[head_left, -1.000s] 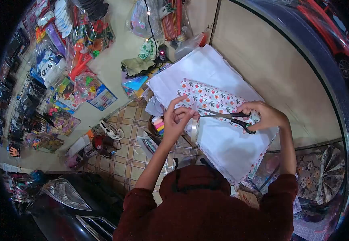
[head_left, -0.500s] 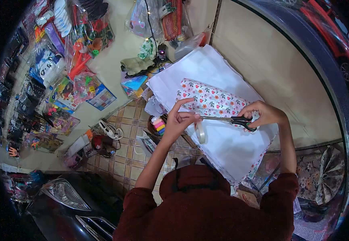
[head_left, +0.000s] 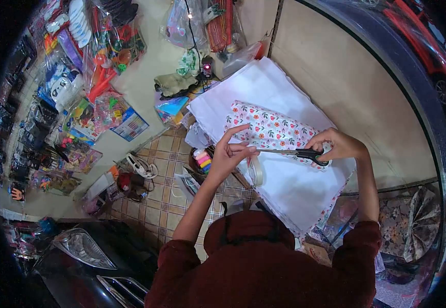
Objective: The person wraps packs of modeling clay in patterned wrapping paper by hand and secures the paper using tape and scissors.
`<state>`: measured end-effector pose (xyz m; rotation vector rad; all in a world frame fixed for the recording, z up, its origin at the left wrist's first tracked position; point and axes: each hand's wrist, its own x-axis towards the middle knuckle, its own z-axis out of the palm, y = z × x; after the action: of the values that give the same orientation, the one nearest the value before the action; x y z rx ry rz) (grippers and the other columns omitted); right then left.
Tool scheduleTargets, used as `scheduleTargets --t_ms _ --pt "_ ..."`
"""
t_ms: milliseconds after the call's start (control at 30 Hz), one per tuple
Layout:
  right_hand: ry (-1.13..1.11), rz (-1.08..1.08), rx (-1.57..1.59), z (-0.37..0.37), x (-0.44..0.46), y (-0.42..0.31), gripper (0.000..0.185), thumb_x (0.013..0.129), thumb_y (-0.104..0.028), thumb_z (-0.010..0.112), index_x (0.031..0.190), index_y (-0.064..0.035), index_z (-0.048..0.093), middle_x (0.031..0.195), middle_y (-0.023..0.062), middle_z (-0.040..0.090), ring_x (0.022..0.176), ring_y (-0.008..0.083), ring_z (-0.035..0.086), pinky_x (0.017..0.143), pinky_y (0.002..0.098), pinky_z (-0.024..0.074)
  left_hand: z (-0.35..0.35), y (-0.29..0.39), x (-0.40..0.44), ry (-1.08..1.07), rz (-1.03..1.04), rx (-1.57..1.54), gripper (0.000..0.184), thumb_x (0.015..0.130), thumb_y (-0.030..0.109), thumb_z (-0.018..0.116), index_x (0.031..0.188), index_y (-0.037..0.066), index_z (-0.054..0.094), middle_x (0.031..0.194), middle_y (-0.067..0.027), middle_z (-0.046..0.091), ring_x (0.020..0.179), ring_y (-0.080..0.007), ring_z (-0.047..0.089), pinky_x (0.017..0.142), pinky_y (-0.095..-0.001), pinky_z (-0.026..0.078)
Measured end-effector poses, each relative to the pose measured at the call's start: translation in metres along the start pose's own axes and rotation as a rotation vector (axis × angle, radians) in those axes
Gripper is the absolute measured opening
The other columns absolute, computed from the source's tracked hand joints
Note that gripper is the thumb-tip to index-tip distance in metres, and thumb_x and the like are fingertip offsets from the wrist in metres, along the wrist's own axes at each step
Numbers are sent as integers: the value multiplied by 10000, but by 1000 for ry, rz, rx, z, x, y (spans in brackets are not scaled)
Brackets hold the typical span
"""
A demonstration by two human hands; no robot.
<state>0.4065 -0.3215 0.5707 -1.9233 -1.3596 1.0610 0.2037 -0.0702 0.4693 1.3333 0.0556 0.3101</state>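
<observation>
1. Above a stack of white sheets (head_left: 305,197), holding the left hand (head_left: 229,155) and the right hand (head_left: 340,146) apart and turned toward each other beside floral paper (head_left: 279,123).
2. At the right, gripping scissors (head_left: 300,153) by the black handles in the right hand, curling thumb and fingers about the loops.
3. Across the gap between the hands, pointing the scissors' long axis leftward, almost straight at the left fingertips, and holding the slim blades nearly together.
4. By the blade tips, bringing the left thumb close to a neighbouring finger and stretching the index finger over the floral paper's left end; being unable to tell at this size whether pinching anything or touching metal.
5. Just below the left fingertips, having a pale roll of tape or ribbon (head_left: 256,174) far nearer to the left hand than to the right, and below the blades' line; not showing whether hanging or resting.
6. Under the scissors, having the floral paper slanting lengthwise from upper left to lower right on the white sheets.
</observation>
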Motion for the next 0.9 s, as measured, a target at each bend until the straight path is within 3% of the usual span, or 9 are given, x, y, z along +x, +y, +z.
scheduleTargets --t_ms 400,600,900 --pt "11 15 -3 1 1 4 397 707 4 755 1093 -21 668 834 19 619 797 106 553 755 274 464 0 1 -1 -2 -22 -104 660 833 -34 673 1374 37 299 879 -145 697 860 -158 674 777 -270 520" --pt "26 13 -22 -2 1 -2 398 701 10 749 1090 -24 673 826 25 624 793 111 553 755 279 465 -4 -5 0 -9 -45 -40 676 804 -49 688 1358 57 316 896 -154 694 902 -184 675 840 -301 510" --pt "65 -61 -75 0 11 1 417 690 19 739 1099 -39 681 843 55 656 824 133 595 777 290 476 -14 16 -6 -107 -73 -104 675 819 -19 693 1355 83 296 875 -138 686 837 -169 666 811 -289 510"
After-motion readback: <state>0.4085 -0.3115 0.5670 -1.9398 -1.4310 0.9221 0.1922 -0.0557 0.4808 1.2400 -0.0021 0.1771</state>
